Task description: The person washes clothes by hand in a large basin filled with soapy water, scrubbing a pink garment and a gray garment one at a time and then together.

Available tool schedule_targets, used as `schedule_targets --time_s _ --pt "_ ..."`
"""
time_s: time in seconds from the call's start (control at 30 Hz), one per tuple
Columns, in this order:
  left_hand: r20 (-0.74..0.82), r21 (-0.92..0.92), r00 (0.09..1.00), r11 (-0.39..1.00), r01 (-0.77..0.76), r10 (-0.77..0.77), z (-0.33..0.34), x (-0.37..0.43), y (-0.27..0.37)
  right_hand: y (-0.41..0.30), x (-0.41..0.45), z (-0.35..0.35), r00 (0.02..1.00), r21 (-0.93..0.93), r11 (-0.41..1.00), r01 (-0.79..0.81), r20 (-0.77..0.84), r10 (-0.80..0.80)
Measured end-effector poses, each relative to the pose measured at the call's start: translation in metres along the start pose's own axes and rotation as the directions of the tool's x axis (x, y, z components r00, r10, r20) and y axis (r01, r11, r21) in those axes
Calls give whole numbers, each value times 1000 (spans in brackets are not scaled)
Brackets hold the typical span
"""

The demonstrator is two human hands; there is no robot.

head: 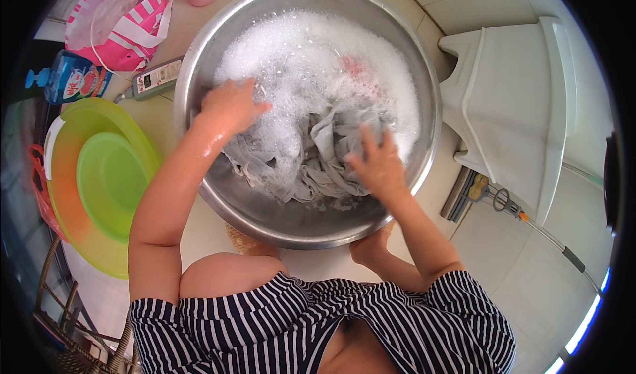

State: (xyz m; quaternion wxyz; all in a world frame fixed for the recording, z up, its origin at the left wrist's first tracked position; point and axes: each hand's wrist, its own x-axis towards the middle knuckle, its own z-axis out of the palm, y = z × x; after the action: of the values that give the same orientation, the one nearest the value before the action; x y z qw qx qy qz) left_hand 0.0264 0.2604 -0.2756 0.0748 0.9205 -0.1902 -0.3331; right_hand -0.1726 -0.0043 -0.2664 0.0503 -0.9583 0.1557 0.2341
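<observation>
A large round stainless steel basin (268, 235) stands on the tiled floor, holding white suds (298, 51) and soaked grey cloth (325, 170). Above the basin's left part, my left hand (231, 103) has its fingers spread, at the edge of the suds; its palm faces down and is hidden. My right hand (380, 165) is over the right side of the cloth, fingers apart and slightly blurred, with nothing visible in its grip. A reddish patch (360, 73) shows through the foam at the upper right. What lies under the suds is hidden.
Left of the basin are nested green plastic basins (112, 187), a blue pump bottle (74, 78), a grey bottle (156, 80) with a label, and a pink-and-white bag (136, 31). A white plastic stool (516, 95) lies at the right, beside a squeeze mop (459, 195).
</observation>
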Motion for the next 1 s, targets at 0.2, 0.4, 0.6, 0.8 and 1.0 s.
schedule_targets --time_s 0.2,0.4,0.6,0.8,1.0 --pt "-61 174 986 975 -141 153 58 20 57 -18 41 22 952 -330 899 289 195 -234" --pt "-183 -5 969 986 -168 165 60 75 25 -8 136 25 992 -111 991 71 -100 -82" --pt "-229 -328 973 939 -100 23 68 124 22 125 193 95 940 -68 997 36 -336 -57" --pt "-43 -997 994 55 -49 103 2 52 33 74 87 113 914 943 125 -309 257 314" --pt "-142 -983 978 93 -157 155 -18 39 36 11 -22 10 976 325 929 177 63 -207"
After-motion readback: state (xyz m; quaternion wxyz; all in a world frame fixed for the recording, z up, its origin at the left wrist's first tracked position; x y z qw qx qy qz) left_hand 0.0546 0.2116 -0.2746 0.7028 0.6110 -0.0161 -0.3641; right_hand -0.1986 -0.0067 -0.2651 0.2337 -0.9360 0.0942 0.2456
